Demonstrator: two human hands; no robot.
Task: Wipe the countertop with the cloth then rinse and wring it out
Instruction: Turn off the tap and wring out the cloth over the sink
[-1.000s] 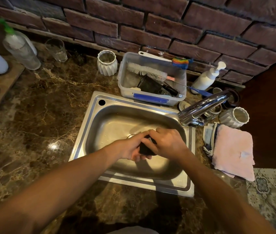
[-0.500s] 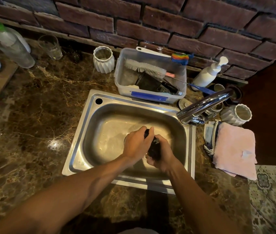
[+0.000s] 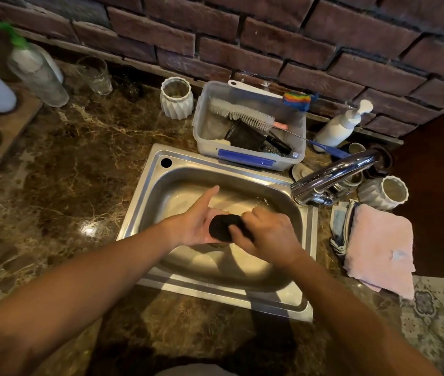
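Both hands meet over the sink: the right hand grips the dark wadded cloth, seemingly pressed into the flat, open-fingered left hand.

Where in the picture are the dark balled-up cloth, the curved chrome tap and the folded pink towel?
dark balled-up cloth [image 3: 222, 226], head view, on its rounded exposed end.
curved chrome tap [image 3: 334, 170], head view, mid-spout.
folded pink towel [image 3: 378, 245], head view, middle of its top face.

A black cloth, brown veined marble countertop, pink towel and red-brown brick wall.
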